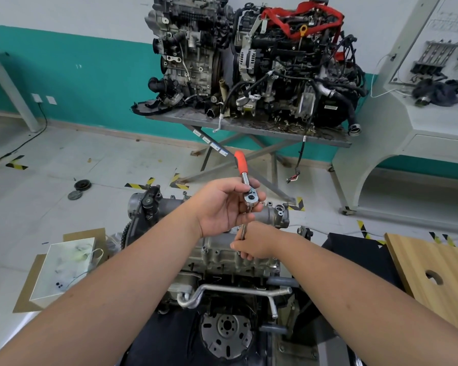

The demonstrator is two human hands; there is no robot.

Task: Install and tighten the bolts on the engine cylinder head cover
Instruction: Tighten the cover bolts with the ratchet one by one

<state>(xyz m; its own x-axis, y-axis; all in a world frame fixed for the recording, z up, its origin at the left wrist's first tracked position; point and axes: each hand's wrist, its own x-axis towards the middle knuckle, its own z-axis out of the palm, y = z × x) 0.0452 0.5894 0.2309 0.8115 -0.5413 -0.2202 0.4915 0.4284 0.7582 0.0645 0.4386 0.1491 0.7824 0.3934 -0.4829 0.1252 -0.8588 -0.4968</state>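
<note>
A bare engine stands below me with its grey cylinder head cover (220, 253) on top. A ratchet wrench (245, 178) with an orange handle sticks up above it. My left hand (222, 207) grips the ratchet's chrome head. A thin extension bar (243, 231) runs down from the head toward the cover. My right hand (253, 243) pinches the lower end of that bar just over the cover's near edge. The socket and the bolt under it are hidden by my right hand. One bolt head (204, 250) shows on the cover's near left.
A white box (64, 268) on cardboard lies on the floor at left. A wooden board (434, 270) with a hole is at right. Two more engines (249, 59) sit on a metal stand behind. A white training bench (421, 114) stands far right.
</note>
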